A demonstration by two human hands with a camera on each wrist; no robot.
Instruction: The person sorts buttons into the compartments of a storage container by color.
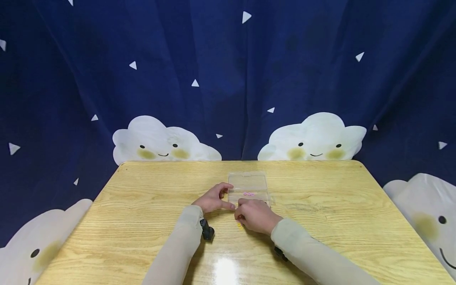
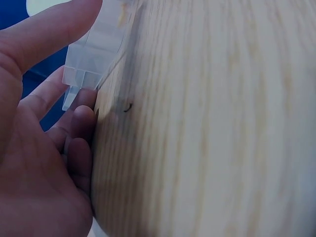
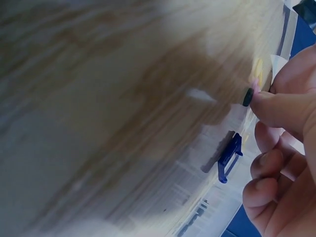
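Observation:
A clear plastic box [image 1: 247, 183] lies on the table with its lid laid back, and small pink rings [image 1: 249, 194] show in it. At its left side, my left hand [image 1: 213, 198] holds the box, thumb near the front corner and forefinger at the back; in the left wrist view the curled fingers sit against the compartmented box [image 2: 94, 54]. My right hand [image 1: 257, 215] is over the front edge. Its thumb and forefinger pinch a small dark green piece [image 3: 248, 97] in the right wrist view. A yellow ring [image 1: 239, 224] lies just below this hand.
A blue plastic clip [image 3: 229, 158] shows beside the clear box in the right wrist view. The wooden table [image 1: 142, 221] ends at a dark blue curtain [image 1: 228, 79] with white clouds. Black wrist cameras [image 1: 207, 230] are strapped on both sleeves.

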